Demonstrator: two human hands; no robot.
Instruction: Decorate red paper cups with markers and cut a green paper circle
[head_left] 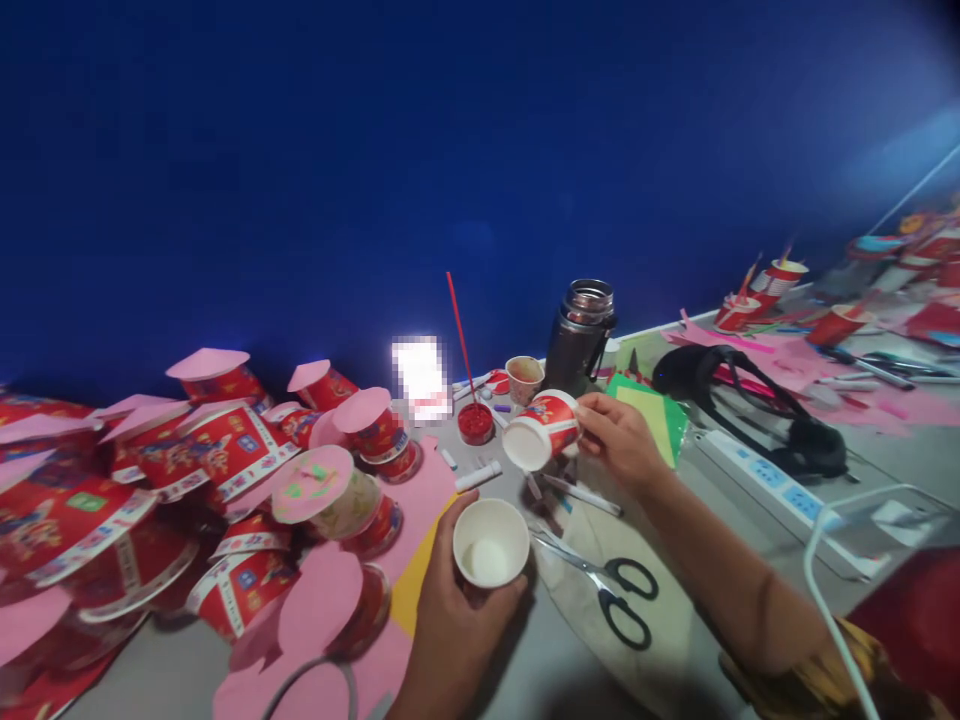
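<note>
My left hand is wrapped round a paper cup whose white open mouth faces up toward me. My right hand pinches a red printed paper cup near its base, tilted so that its white rim points down and left. Black-handled scissors lie half open on a pale sheet, just right of the cup in my left hand. Several markers lie on the grey table beyond both cups.
Red cups topped with pink discs crowd the left side. A dark thermos, a small red tub with an upright red stick and another cup stand behind. At right are a power strip, cable and black strap.
</note>
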